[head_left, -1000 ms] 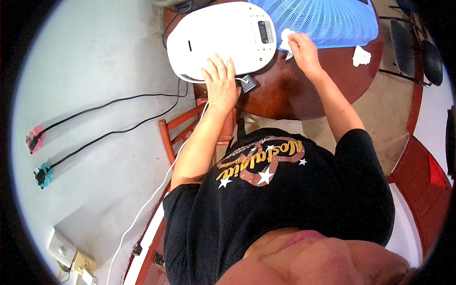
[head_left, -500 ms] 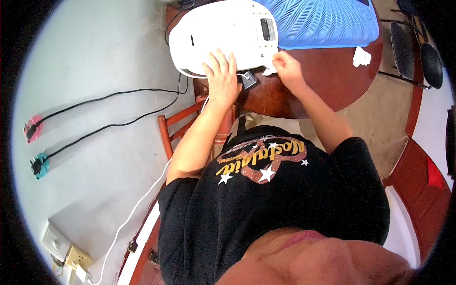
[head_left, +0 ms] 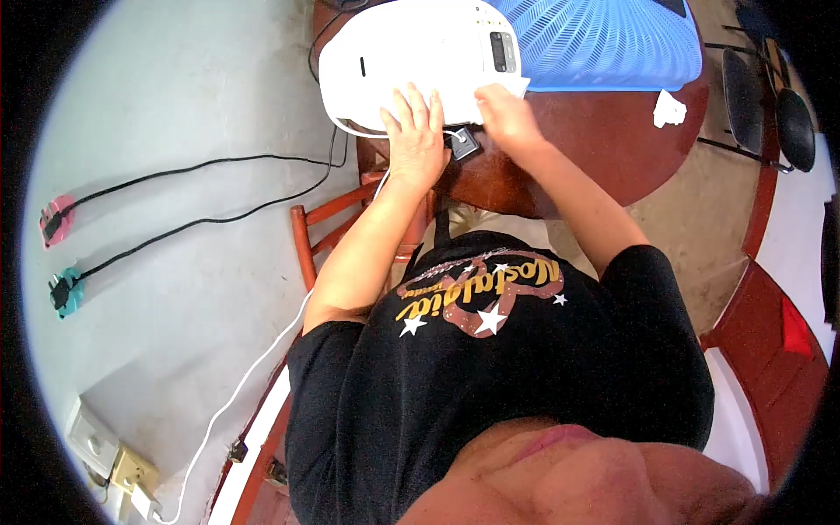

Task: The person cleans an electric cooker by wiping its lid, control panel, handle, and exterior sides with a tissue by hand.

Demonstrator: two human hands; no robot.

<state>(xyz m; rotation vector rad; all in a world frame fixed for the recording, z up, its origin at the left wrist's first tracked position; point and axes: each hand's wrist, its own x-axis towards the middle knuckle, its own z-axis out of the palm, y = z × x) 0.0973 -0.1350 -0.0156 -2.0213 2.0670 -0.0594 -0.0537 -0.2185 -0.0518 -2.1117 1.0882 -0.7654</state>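
A white rounded appliance with a dark display panel, like a rice cooker [head_left: 402,52], stands on the brown table [head_left: 604,149]. My left hand [head_left: 417,144] lies on its near edge, fingers stretched out and resting on the white surface. My right hand [head_left: 507,118] is closed at the near right part of the appliance, pressed on its top. A bit of white tissue [head_left: 521,86] shows beside those fingers; the rest is hidden under the hand. Between my hands, at the table's edge, sits a small black box [head_left: 465,143] with a white cable running to it.
A blue plastic basket [head_left: 604,48] stands right of the appliance. Crumpled white paper [head_left: 669,108] lies on the table near its right edge. A red wooden chair [head_left: 337,210] is at the near left. Black cords [head_left: 219,219] hang along the wall, and dark chairs [head_left: 744,101] stand beyond.
My right hand has moved left and slightly up, from the appliance's right edge onto its top, with the tissue. My left hand keeps its place on the appliance. The view has shifted slightly.
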